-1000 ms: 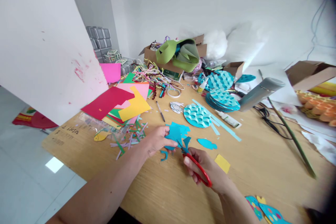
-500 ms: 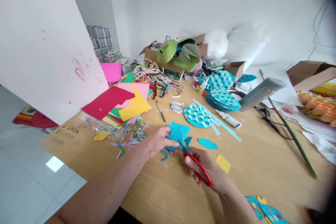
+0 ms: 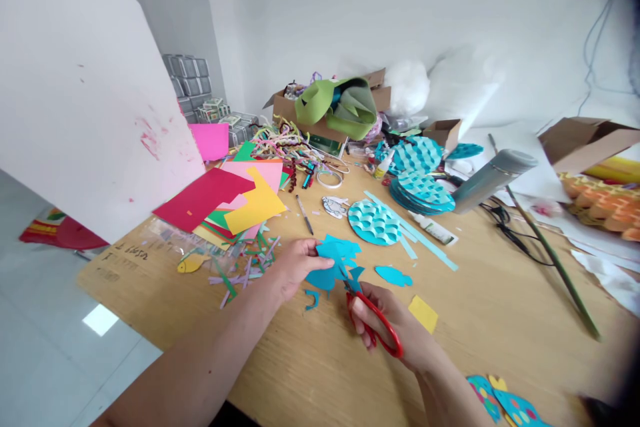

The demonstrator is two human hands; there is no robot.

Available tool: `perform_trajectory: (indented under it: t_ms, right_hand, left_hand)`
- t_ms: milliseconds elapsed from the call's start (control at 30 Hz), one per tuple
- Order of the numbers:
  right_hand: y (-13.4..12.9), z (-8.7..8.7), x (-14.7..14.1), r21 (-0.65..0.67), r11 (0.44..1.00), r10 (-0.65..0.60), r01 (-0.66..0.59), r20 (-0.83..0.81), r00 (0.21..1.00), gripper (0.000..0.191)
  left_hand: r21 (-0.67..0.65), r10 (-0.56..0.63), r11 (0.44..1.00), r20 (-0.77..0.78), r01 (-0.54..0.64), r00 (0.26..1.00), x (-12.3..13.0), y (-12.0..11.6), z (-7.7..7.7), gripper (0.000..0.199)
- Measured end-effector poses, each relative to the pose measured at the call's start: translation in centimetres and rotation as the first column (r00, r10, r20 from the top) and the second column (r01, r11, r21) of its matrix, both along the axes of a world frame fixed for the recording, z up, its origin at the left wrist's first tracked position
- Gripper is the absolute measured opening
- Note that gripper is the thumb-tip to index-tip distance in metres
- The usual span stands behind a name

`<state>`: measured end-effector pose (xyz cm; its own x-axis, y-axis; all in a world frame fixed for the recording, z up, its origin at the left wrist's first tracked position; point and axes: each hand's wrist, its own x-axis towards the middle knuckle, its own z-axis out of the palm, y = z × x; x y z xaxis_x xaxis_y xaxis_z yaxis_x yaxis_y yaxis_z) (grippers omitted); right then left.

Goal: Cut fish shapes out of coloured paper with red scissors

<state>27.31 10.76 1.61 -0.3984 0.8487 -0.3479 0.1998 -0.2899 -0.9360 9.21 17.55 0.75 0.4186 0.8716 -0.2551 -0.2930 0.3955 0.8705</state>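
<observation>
My left hand (image 3: 300,265) pinches a piece of blue paper (image 3: 323,278) with a jagged, partly cut outline. In my right hand (image 3: 387,320) are red-handled scissors (image 3: 393,340), fingers wrapped through the loops, with the blades at the paper's right side. A narrow blue flap stands up beside the blades. Below the paper lies a curled blue scrap (image 3: 312,300) on the table. To the right rest a blue fish-shaped cutout (image 3: 393,275) and a yellow paper square (image 3: 423,313). Just beyond is a blue disc with pale scalloped strips (image 3: 374,222).
Coloured paper sheets (image 3: 205,195) and cut strips (image 3: 247,270) lie at left, near a pen (image 3: 304,215). Scaled blue discs (image 3: 423,192), a glue bottle (image 3: 434,227), a grey tumbler (image 3: 495,180) and a long green stick (image 3: 555,263) are at right. A white board (image 3: 95,93) stands left.
The scissors' handles have spread slightly and the blades have shifted a little on the blue paper. My left thumb has moved up a bit, and more of the paper's lower part shows.
</observation>
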Motion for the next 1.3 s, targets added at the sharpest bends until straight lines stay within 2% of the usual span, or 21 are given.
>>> perform_trajectory:
  t_ms: [233,500,867,1300]
  right_hand:
    - [0.03,0.16,-0.31,0.073,0.996,-0.047,0.050,-0.043,0.998,0.044]
    - [0.03,0.19,-0.19,0.070,0.997,-0.039,0.042,-0.046,0.998,0.045]
    - [-0.10,0.01,-0.20,0.053,0.999,0.009,-0.005,-0.090,0.996,0.043]
    - [0.10,0.34,-0.55,0.025,1.000,-0.015,0.017,-0.073,0.997,0.046]
  left_hand:
    - [-0.128,0.037,0.991,0.056,-0.030,0.998,0.09,-0.09,0.17,0.041]
    - [-0.066,-0.048,0.997,-0.083,0.043,0.995,0.17,-0.40,-0.02,0.042]
    - [0.055,-0.015,0.998,-0.166,0.024,0.986,0.40,-0.68,-0.06,0.039]
    - [0.076,-0.016,0.997,-0.218,0.034,0.976,0.46,-0.66,-0.43,0.041]
